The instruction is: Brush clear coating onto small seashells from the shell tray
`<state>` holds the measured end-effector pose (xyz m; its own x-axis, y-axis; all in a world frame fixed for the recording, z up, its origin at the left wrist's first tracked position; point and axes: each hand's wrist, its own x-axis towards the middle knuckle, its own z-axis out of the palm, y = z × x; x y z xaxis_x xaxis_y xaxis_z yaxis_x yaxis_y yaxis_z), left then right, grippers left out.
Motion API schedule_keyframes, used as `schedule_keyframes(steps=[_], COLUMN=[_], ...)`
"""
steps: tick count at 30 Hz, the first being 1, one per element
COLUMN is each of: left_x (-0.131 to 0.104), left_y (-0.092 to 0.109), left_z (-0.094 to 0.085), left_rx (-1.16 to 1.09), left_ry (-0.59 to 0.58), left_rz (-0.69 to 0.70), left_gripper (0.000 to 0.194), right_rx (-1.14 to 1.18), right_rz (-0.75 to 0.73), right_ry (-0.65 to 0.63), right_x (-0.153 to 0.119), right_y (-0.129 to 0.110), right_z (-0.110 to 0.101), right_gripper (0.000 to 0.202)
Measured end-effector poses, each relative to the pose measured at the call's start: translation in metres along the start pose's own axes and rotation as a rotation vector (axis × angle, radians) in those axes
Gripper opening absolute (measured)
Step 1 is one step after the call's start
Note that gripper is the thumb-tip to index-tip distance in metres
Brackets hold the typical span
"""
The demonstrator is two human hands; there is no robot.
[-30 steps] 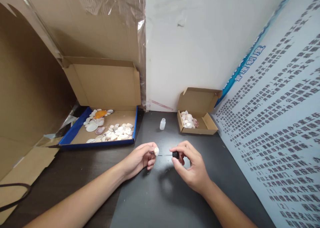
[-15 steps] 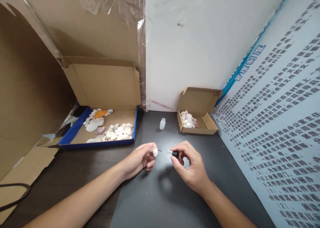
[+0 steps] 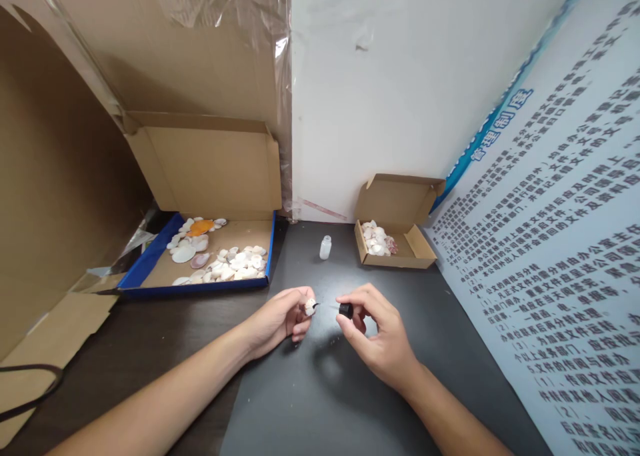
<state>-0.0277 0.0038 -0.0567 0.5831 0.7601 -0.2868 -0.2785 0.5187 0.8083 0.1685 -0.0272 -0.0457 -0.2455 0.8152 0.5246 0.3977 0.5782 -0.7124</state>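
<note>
My left hand (image 3: 287, 319) pinches a small whitish shell (image 3: 311, 307) between thumb and fingers, above the dark mat. Facing it, my right hand (image 3: 380, 329) grips a black brush cap (image 3: 345, 310) by its sides. From the cap a thin pale stem points left, and its dark tip meets the edge of the shell or sits just in front of it; I cannot tell which. Behind both hands a small translucent bottle (image 3: 325, 248) stands upright without a lid.
To the left lies an open blue-edged cardboard box (image 3: 200, 288) with many shells (image 3: 243, 266) and an orange one (image 3: 201, 227). A smaller open box (image 3: 400, 263) with shells stands at the back right. A printed board (image 3: 560, 243) borders the right side, and a black cable (image 3: 50, 369) loops at left.
My right hand has moved slightly left with the brush cap, bringing the brush tip up to the shell. The shell has turned a little in my left hand.
</note>
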Motion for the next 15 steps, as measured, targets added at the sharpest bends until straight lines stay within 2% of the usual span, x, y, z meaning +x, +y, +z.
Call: schedule_keyframes(steps=[4, 10, 15], left_x=[0.0002, -0.0015, -0.0013], left_y=[0.0000, 0.0012, 0.0019], left_z=[0.0008, 0.0022, 0.0028], left_rx=[-0.005, 0.001, 0.013], left_ry=[-0.001, 0.005, 0.018], left_rz=[0.008, -0.012, -0.026], left_gripper=[0.013, 0.009, 0.007], right_rx=[0.004, 0.007, 0.029], right_rz=[0.009, 0.000, 0.001], right_ry=[-0.033, 0.016, -0.052], right_x=[-0.0004, -0.0010, -0.0033], right_y=[-0.0003, 0.0006, 0.0004], right_z=[-0.0009, -0.0013, 0.0005], right_gripper=[0.013, 0.016, 0.019])
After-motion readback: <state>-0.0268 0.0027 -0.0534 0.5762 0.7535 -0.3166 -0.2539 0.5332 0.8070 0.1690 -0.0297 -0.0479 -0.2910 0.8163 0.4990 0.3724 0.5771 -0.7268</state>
